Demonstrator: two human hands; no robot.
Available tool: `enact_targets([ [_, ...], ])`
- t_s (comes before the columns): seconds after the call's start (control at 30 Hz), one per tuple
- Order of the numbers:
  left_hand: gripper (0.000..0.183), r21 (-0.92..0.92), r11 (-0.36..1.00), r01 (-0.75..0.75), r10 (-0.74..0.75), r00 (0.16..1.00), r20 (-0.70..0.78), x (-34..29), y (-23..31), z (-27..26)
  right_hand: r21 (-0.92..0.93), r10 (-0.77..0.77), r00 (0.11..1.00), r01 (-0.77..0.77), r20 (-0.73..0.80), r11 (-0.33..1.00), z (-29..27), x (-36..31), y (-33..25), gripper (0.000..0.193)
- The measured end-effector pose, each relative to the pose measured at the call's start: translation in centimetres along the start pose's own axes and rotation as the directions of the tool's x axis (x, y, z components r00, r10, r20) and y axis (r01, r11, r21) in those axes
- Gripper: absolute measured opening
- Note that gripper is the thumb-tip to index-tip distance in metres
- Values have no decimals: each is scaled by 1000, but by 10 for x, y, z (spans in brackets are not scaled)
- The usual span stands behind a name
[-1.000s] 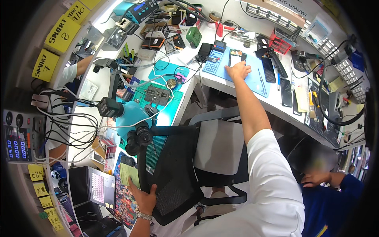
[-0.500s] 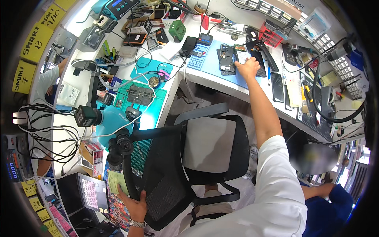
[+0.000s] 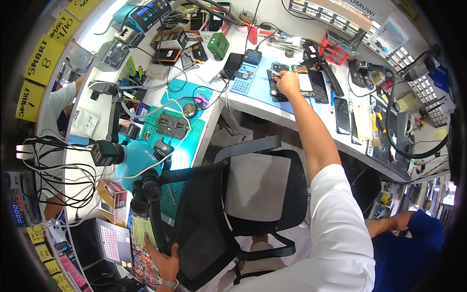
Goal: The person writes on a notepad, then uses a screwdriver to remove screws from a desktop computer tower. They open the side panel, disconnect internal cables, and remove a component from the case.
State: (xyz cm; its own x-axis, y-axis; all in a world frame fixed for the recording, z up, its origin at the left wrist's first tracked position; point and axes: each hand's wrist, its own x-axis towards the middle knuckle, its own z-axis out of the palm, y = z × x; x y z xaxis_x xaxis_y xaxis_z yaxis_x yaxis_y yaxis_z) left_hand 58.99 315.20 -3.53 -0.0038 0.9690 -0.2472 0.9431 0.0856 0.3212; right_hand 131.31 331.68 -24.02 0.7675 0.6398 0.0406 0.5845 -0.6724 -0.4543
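Observation:
My right hand [image 3: 287, 83] is closed over a dark smartphone [image 3: 279, 92] on the light blue work mat [image 3: 262, 80]. A thin silvery tool, perhaps tweezers [image 3: 274, 73], sticks out from its fingertips. Right of that hand lie an opened phone with a pale panel [image 3: 304, 83] and a black screen panel [image 3: 318, 86]. At lower left, my left hand [image 3: 165, 265], with a metal watch at its wrist, has its fingers at a yellow-green paper slip [image 3: 144, 230] and seems to hold it. Its thumb stands apart, beside the black mesh chair back [image 3: 204, 233].
An office chair [image 3: 260, 187] stands between me and the bench. A teal microscope [image 3: 136, 158] rises at left above a green mat with a metal holder [image 3: 172, 125]. Below it sits a laptop [image 3: 114, 241]. A person in dark blue [image 3: 408, 253] is at lower right.
My right hand has moved left from the opened phone to the dark smartphone, and a silvery tool now shows at its fingertips. My left hand stays at the paper slip.

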Motion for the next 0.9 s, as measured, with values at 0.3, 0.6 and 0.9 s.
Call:
enact_targets([
  [0.3, 120, 4, 1000, 7, -7, 1000, 15, 3, -2, -1, 3, 136, 986, -137, 100, 991, -3, 12, -11, 23],
  [0.6, 121, 9, 1000, -10, 10, 1000, 10, 5, -3, -1, -155, 164, 962, -132, 218, 979, 1, 30, -18, 30],
  [0.9, 118, -10, 998, -62, 62, 998, -2, 5, -9, 0, 705, 323, 916, -393, 239, 590, -9, 13, 21, 23],
])
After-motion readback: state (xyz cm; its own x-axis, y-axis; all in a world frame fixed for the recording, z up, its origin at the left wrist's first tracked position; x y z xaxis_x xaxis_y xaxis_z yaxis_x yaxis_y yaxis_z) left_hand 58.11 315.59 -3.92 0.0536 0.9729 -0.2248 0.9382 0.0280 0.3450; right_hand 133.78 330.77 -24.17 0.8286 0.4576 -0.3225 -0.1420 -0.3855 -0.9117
